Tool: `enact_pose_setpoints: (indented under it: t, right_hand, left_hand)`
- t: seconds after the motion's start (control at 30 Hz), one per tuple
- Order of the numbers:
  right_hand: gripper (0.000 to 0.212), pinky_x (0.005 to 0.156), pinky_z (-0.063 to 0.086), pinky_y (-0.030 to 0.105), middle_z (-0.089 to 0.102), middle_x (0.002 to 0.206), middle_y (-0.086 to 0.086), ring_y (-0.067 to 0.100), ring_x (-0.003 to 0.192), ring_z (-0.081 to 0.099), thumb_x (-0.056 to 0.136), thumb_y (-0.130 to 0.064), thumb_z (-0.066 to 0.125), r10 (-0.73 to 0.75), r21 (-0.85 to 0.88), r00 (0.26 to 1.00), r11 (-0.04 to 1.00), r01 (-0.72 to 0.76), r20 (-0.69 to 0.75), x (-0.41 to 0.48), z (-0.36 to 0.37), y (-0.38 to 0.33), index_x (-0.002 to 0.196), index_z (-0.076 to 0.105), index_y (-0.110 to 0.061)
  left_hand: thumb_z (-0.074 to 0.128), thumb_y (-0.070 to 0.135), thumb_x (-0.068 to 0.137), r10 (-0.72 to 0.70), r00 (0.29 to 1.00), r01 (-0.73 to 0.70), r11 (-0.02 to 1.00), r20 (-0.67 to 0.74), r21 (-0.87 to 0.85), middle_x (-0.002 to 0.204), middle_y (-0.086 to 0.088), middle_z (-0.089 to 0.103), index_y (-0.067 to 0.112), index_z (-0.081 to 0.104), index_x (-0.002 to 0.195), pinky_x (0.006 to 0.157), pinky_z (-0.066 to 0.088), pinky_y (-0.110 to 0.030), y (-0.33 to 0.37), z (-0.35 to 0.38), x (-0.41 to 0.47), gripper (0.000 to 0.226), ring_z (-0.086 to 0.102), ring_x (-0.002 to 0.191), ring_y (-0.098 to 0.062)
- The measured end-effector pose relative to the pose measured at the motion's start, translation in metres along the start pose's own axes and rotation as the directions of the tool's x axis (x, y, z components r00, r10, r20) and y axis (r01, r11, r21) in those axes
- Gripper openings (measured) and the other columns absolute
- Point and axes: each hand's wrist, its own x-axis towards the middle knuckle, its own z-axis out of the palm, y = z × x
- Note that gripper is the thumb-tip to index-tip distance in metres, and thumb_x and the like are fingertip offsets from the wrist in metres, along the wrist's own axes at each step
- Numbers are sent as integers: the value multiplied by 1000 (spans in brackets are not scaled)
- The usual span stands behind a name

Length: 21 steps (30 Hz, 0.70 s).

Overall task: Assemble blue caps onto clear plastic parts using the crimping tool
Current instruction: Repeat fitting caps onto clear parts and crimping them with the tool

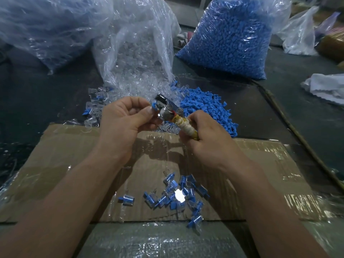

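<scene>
Cardboard flap (65, 155): it lies flat under your forearms, taped and glossy, its far edge towards the bags.
Finished pieces (178, 194): a loose scatter of clear parts with blue caps fitted rests on the flap between your wrists, one piece lying a little apart on the left.
Left hand (122, 120): your thumb and fingers are curled and pinch a blue cap (154, 105), holding it against the tool's metal head; whether a clear part sits under it, you cannot tell.
Right hand (206, 138): your fingers are wrapped tight round the handle of the crimping tool (168, 108), which is bound in yellowish tape and tilts up and left.
Loose blue caps (206, 107): a heap sits on the dark table (37, 94) just beyond your right hand.
Loose clear parts (93, 108): these spill onto the table beyond your left hand.
Bag of clear parts (137, 53): it stands open behind the tool.
Bag of blue caps (232, 40): it stands full, to the right of the clear bag.
White cloth (327, 86): it lies crumpled at the far right edge.
</scene>
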Motion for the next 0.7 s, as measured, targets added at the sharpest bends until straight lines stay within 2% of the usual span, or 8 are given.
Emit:
enact_pose_setpoints:
  t: [0.1, 0.2, 0.37, 0.7]
  right_hand:
    - [17, 57, 25, 23, 41, 82, -11, 5, 70, 37, 88, -32, 53, -1, -17, 1000, 1000, 2, 18, 0, 0, -2, 92, 37, -26]
    - [15, 56, 25, 24, 46, 83, -7, 5, 70, 39, 89, -30, 53, -2, -24, 1000, 1000, 3, 31, -1, -1, -4, 90, 38, -27]
    - [16, 53, 26, 23, 44, 75, -11, 3, 67, 40, 89, -27, 54, -9, -18, 999, 1000, 9, 39, -2, -3, -5, 86, 38, -27]
    - [18, 53, 27, 21, 46, 77, -11, 1, 68, 40, 87, -23, 57, -6, -50, 1000, 999, 5, -11, -1, 3, -5, 86, 40, -28]
  left_hand:
    - [61, 2, 71, 10, 1000, -10, 1000, 4, 23, 62, -3, 68, 8, 58, 75, 49, 49, -16, -1, -1, 0, 8, 63, 53, -10]
    - [58, -4, 79, 39, 999, -39, 997, 7, 61, 60, -1, 68, 9, 58, 75, 50, 50, -15, -2, 0, 0, 14, 62, 52, -9]
    - [56, -6, 81, 101, 995, -102, 988, 15, 112, 57, 1, 67, 10, 57, 74, 50, 50, -15, -4, 3, -2, 17, 61, 51, -7]
    - [58, -4, 81, 105, 994, -103, 984, -8, 143, 60, 1, 68, 11, 58, 74, 50, 49, -15, -5, -1, -2, 17, 63, 53, -8]
